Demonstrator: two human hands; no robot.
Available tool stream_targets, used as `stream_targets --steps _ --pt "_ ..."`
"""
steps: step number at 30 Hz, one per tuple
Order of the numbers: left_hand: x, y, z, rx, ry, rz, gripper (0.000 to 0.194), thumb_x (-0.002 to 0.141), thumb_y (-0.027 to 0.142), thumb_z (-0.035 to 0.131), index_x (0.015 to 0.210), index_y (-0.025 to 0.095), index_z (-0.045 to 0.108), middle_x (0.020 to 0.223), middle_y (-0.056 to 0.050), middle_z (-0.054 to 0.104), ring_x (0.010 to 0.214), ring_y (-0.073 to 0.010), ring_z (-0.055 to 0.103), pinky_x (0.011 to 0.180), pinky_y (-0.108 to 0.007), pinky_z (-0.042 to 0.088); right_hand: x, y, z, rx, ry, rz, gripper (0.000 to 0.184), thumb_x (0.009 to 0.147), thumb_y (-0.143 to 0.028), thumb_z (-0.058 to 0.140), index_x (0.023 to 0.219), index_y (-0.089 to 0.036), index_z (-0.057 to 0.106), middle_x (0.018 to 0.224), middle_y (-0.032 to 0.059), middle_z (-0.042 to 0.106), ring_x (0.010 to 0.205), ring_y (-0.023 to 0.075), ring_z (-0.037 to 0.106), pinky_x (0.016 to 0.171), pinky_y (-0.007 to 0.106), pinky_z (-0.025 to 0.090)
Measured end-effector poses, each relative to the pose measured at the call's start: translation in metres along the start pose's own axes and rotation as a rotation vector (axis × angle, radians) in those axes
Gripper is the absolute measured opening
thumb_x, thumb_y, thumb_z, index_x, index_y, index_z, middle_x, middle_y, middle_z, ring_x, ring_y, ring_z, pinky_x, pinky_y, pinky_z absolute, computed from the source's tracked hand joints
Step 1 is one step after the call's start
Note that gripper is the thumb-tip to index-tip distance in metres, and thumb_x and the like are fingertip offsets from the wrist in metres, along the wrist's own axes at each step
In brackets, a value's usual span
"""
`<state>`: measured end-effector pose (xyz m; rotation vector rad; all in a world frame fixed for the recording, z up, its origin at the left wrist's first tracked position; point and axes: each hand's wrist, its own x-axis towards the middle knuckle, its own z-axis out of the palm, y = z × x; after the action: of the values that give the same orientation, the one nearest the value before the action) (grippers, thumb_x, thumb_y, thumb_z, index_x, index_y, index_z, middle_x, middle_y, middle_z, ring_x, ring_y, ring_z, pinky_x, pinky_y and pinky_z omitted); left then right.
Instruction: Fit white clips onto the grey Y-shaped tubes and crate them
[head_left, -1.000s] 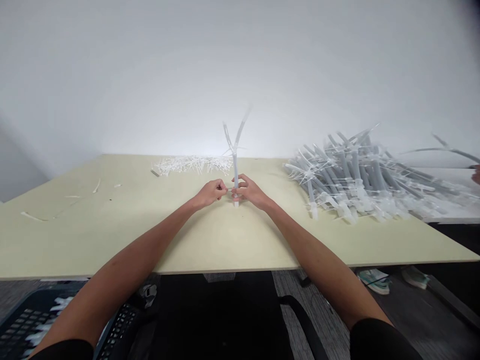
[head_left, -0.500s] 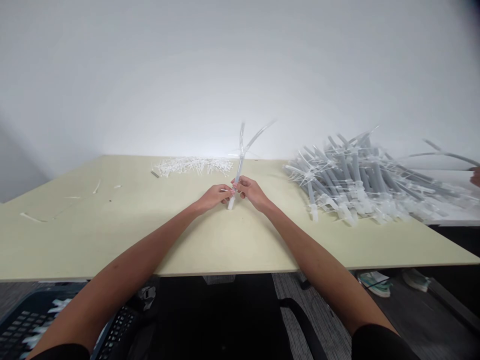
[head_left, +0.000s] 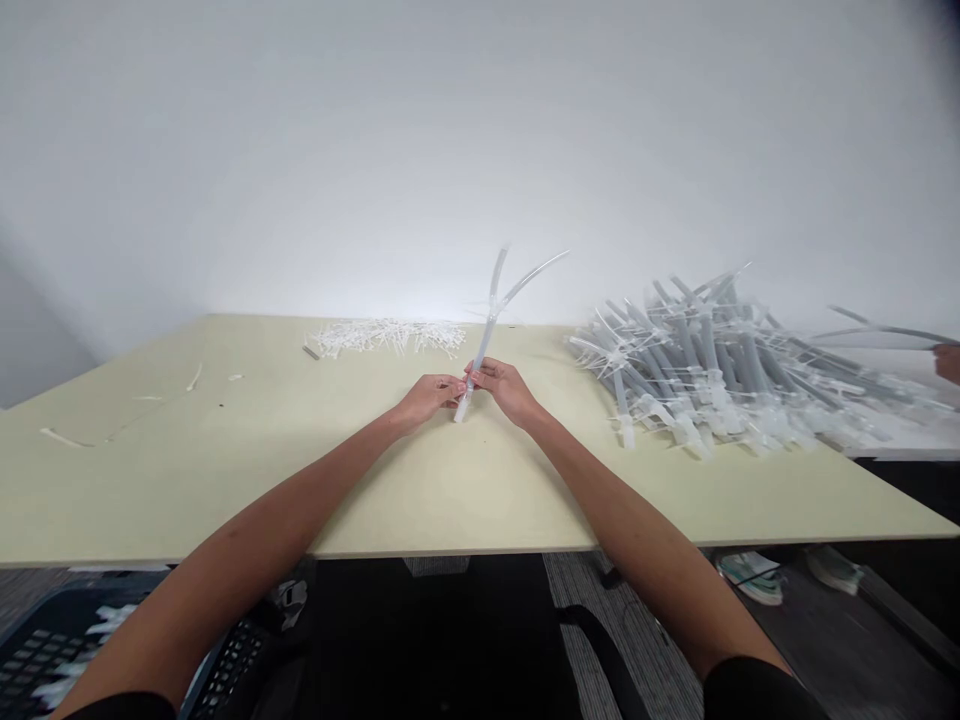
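Forked clear tubing (head_left: 486,335) is tilted further right than before, pinched closely by the left hand (head_left: 427,398) and right hand (head_left: 507,390). Its gripped section is hidden.

**Branched tube** (head_left: 484,340): clear and glassy, going milky white at the bottom end, and it's catching the light!
**Tube pile** (head_left: 709,345): mid-grey tubes, criss-crossed with white ties, frosty translucent ends along the front.
**Tie heap** (head_left: 390,338): bright white, a fine tangled scatter.
**Counter** (head_left: 225,470): pale cream-yellow, plain, just a few white scraps on it.
**Wall** (head_left: 480,130): smooth white, fading to soft grey.
**Carpet** (head_left: 607,640): grey and white stripes, look at that!
**Shoes** (head_left: 750,578): white with teal.
**Crate** (head_left: 90,600): dark navy, a black grid, white pieces inside.
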<state>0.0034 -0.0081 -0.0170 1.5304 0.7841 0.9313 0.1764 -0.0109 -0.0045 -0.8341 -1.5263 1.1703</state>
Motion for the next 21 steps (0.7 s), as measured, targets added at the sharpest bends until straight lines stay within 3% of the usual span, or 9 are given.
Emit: stream_targets --steps 10,16,21 --pt "0.003 -0.004 -0.011 0.025 0.070 -0.002 0.032 0.068 0.041 0.068 0.074 0.012 0.058 0.066 -0.001 0.057 0.064 -0.0108 0.054 0.074 -0.032 0.047 -0.002 -0.002 0.000 -0.023 -0.005 0.024 0.027 0.069 -0.035 0.066 0.088 -0.017 0.059 0.081 0.0003 0.056 0.073 0.0128 0.059 0.078 0.033 0.051" --pt "0.005 -0.002 -0.005 0.183 0.217 0.039 0.027 0.067 0.039 0.066 0.070 0.013 0.060 0.069 -0.005 0.062 0.067 -0.0144 0.058 0.070 -0.030 0.046 0.001 0.002 -0.002 -0.187 0.073 -0.008 0.021 0.069 -0.034 0.064 0.081 -0.018 0.057 0.078 -0.0005 0.055 0.069 0.0124 0.058 0.071 0.032 0.054" --pt "-0.001 0.005 -0.003 0.243 0.221 0.049 0.024 0.068 0.037 0.065 0.069 0.013 0.062 0.069 -0.005 0.064 0.064 -0.0144 0.057 0.066 -0.029 0.045 0.001 0.005 0.002 -0.228 0.105 -0.038 0.019 0.071 -0.034 0.063 0.080 -0.018 0.058 0.075 -0.0007 0.055 0.067 0.0125 0.058 0.067 0.031 0.055"
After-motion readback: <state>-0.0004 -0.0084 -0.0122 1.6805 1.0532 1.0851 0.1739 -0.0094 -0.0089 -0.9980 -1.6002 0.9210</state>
